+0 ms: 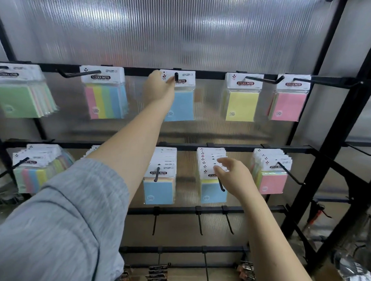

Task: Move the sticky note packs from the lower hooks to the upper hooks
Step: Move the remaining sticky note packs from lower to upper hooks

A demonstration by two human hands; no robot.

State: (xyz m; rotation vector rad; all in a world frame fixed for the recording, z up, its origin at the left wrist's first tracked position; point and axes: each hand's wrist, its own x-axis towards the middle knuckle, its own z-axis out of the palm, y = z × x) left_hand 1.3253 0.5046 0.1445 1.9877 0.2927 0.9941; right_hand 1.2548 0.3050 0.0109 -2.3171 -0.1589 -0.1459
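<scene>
Left hand (159, 87), upper centre, pinches the header card of a blue sticky note pack (181, 102), threading it onto the upper hook (176, 77). Right hand (230, 174), lower centre, fingers loosely spread, touches the lower-hook packs (211, 162), apparently selecting the next.

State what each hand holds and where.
Left hand pinches the blue sticky note pack by its white header card. Right hand touches lower pack headers; grip unclear.
</scene>
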